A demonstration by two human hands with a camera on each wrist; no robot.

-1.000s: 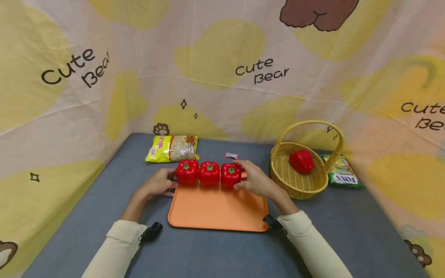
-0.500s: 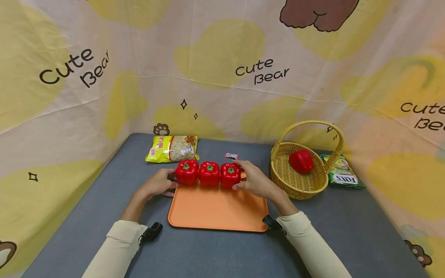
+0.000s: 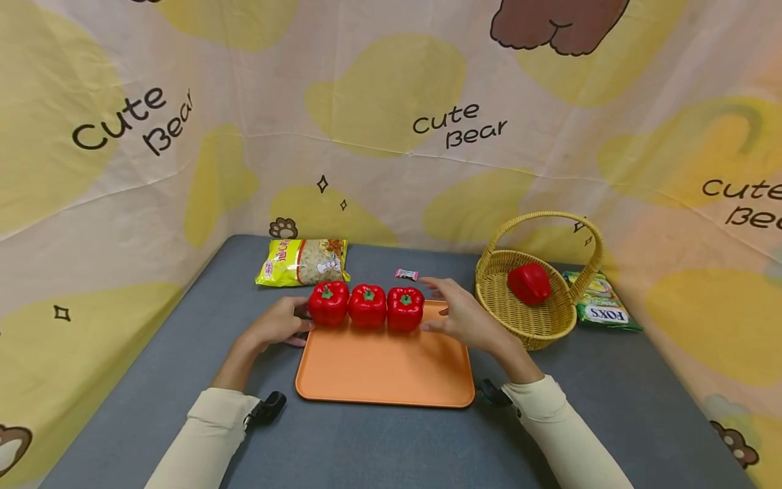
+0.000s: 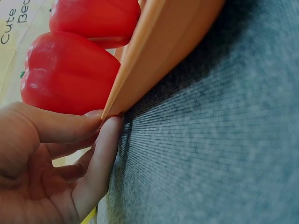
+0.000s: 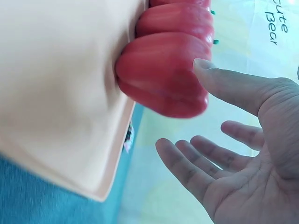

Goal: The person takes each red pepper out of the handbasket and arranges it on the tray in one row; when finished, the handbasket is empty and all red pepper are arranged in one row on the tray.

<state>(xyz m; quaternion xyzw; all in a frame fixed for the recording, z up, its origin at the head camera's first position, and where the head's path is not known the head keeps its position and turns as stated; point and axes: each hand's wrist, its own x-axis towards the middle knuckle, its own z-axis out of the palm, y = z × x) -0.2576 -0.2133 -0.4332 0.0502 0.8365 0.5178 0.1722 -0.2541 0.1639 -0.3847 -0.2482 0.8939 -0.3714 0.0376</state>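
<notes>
Right hand (image 3: 462, 317) moved outward, loose beside nearest red bell pepper (image 3: 406, 311); left hand (image 3: 277, 322) pinches orange tray (image 3: 383, 370) edge, steadying, I judge.

Soft, even light in the head view, small highlights on red peppers (image 3: 367, 312) (left wrist view dimmer)
</notes>
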